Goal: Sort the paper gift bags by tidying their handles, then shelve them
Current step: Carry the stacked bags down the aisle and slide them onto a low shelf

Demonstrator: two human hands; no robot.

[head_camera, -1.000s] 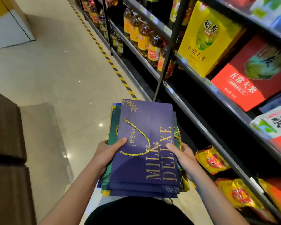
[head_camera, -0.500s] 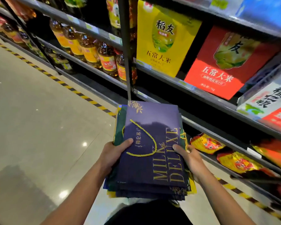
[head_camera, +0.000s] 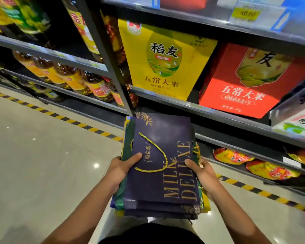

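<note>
Navy bag (head_camera: 163,161): tops flat stack, gold cord looped on it.
Left hand (head_camera: 121,169): grips stack's left edge.
Right hand (head_camera: 202,172): grips right edge.

One camera sits on my head, looking forward and down, close over my left hand (head_camera: 121,170) and right hand (head_camera: 202,175), facing the shelving (head_camera: 218,113) just ahead

- Glossy pale floor (head_camera: 42,173) catching ceiling-light glints
- Yellow-black hazard tape (head_camera: 74,121) running along the shelving's foot
- Dark metal shelving (head_camera: 218,114) packed with oil bottles (head_camera: 95,85) and rice boxes (head_camera: 165,60)
</note>
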